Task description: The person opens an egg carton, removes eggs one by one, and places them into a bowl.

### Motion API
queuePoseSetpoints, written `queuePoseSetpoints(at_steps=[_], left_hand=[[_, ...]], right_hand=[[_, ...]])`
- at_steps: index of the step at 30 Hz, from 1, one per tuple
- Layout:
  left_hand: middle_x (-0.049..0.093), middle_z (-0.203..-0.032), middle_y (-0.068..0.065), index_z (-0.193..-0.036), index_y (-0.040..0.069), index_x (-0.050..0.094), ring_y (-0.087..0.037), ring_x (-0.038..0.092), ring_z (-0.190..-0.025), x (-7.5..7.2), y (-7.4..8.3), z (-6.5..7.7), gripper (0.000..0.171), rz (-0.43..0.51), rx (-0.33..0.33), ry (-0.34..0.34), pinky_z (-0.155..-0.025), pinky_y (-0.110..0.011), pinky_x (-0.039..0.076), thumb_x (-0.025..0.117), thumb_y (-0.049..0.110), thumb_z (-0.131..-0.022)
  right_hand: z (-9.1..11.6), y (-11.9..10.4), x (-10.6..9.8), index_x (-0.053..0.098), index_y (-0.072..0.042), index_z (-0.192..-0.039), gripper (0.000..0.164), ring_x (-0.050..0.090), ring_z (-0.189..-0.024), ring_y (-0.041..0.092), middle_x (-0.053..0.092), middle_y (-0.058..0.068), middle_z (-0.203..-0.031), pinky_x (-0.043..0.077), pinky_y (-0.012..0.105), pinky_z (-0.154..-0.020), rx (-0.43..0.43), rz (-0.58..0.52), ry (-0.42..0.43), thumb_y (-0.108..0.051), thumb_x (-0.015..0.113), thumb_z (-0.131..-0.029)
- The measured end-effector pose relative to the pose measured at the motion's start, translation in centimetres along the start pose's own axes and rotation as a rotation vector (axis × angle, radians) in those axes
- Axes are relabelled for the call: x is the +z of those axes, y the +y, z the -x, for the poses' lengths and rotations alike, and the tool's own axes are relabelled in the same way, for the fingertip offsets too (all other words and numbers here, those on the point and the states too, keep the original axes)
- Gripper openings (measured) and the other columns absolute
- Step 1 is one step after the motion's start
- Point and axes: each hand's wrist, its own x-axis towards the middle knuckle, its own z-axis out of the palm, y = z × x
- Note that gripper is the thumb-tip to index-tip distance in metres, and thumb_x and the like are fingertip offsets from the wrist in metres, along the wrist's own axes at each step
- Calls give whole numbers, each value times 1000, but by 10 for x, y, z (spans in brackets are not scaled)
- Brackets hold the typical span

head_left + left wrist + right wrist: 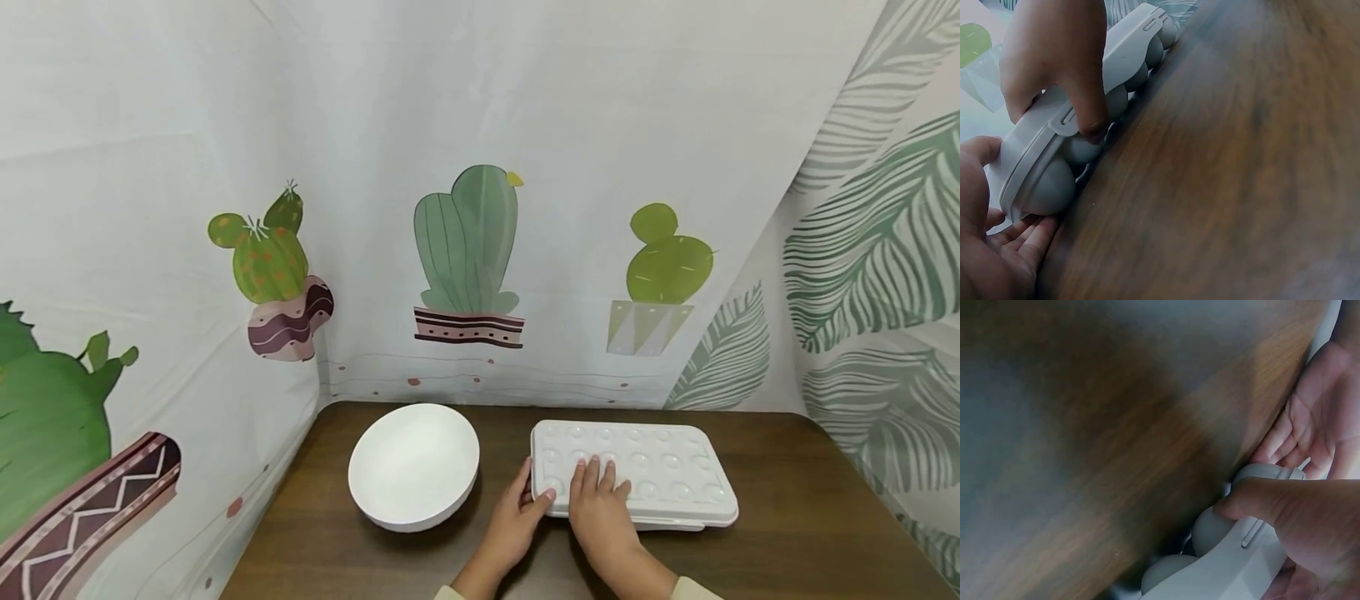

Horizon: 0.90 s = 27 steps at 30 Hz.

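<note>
White cloth (570,100) with cactus pictures (472,242) hangs behind your brown surface (817,508). Your left grip (513,523) holds the white box (637,468) at its near left corner, thumb on top, fingers low by the end. Your right grip (602,510) holds its front edge, fingers on the bumpy lid (652,443), thumb by a clip (1065,125). One white bowl (414,467) sits just left of your hands.

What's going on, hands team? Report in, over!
Left hand: holding white box at its left end. Right hand: gripping box's front edge. Lid on. White bowl stands apart at left, seemingly not in the way. Over.
</note>
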Motion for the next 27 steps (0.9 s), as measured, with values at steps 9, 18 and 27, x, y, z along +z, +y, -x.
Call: queuePoseSetpoints(at_steps=[9, 18, 27], left_hand=[[63, -131, -17, -158, 5, 30, -12, 64, -108, -1, 3, -4, 77, 3, -26, -11, -86, -17, 53, 66, 36, -97], [63, -133, -19, -158, 6, 31, -14, 65, -109, -2, 4, -3, 75, -2, -26, -10, -86, -16, 52, 67, 33, -97], [63, -130, -18, -157, 5, 33, -16, 64, -107, -1, 6, -2, 73, 46, -24, -19, -83, -15, 53, 68, 26, -97]], right_hand=[[-3, -1, -1, 65, 8, -124, 42, 69, -107, 46, 69, 28, -122, 58, 60, -75, 12, 4, 20, -18, 60, -91], [-4, -3, 4, 67, 7, -122, 42, 70, -105, 46, 70, 27, -119, 59, 60, -74, 19, 43, 75, -19, 56, -90], [-2, -7, 3, 65, 10, -123, 45, 69, -106, 46, 69, 28, -120, 58, 61, -76, 37, 41, 41, -20, 55, -91]])
